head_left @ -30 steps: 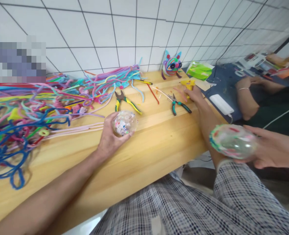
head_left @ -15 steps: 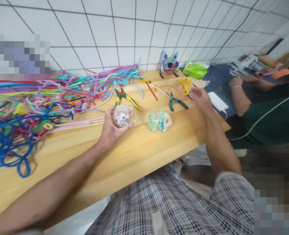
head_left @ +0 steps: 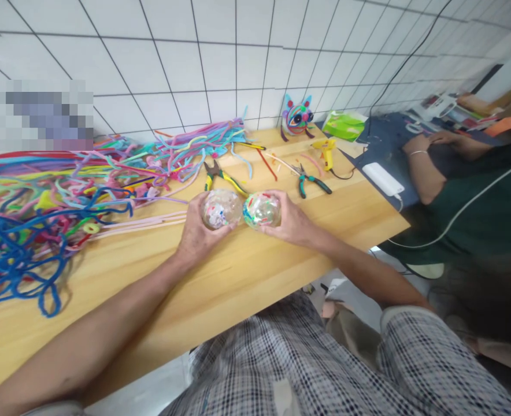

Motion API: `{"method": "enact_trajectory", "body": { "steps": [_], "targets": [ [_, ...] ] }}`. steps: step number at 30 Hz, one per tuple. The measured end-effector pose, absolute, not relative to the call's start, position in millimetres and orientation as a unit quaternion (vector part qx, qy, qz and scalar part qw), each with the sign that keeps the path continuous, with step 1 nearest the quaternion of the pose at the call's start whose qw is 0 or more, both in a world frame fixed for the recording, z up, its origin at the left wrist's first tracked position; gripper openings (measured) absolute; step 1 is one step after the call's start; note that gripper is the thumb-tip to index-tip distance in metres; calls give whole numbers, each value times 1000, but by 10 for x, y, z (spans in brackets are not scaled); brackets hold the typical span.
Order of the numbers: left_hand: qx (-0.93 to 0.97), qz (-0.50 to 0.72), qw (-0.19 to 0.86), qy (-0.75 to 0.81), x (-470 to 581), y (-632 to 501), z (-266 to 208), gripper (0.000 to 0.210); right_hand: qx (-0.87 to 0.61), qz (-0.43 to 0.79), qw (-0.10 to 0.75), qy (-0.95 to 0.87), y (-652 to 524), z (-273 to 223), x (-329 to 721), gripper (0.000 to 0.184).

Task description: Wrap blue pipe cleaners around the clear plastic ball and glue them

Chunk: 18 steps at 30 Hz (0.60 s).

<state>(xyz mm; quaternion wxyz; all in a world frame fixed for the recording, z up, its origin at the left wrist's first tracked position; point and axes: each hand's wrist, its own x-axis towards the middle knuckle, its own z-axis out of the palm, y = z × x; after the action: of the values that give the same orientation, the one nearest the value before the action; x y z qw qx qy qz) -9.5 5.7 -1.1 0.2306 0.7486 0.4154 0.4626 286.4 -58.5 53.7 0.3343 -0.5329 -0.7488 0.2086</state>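
Observation:
My left hand [head_left: 197,231] is wrapped round a clear rounded piece with white, red and blue specks [head_left: 219,209]. In my right hand [head_left: 288,219] is a second clear rounded piece with green, blue and red specks [head_left: 255,210]. The two pieces are side by side over the table, very close; I cannot tell whether they touch. Just behind the left piece lie yellow-green pliers [head_left: 227,178] with their jaws pointing away. Teal-handled pliers [head_left: 310,182] rest farther right.
Tangled pipe cleaners [head_left: 56,214] cover the left of the wooden table [head_left: 186,300]. Along the back sit a decorated cat-like figure [head_left: 297,118], a yellow glue gun [head_left: 326,153] and a green packet [head_left: 344,125]. A white power strip [head_left: 383,179] and another person's forearm [head_left: 426,176] are at right.
My right hand has come left from beside the glue gun and taken hold of the green-specked piece, bringing it next to the other. My left hand keeps its hold.

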Motion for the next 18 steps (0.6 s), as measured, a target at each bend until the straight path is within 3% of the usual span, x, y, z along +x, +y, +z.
{"method": "enact_trajectory", "body": {
  "steps": [3, 7, 18],
  "targets": [
    [748, 450, 236, 427, -99, 44, 25, 100, -562, 231, 376, -700, -301, 578, 3131, 87],
    [738, 448, 257, 435, -97, 12, 52, 97, -614, 136, 447, -636, 445, 692, 3675, 84],
    [728, 457, 248, 447, -75, -102, -25, 105, -701, 58, 390, -594, 2493, 599, 3854, 82]
  ]
}}
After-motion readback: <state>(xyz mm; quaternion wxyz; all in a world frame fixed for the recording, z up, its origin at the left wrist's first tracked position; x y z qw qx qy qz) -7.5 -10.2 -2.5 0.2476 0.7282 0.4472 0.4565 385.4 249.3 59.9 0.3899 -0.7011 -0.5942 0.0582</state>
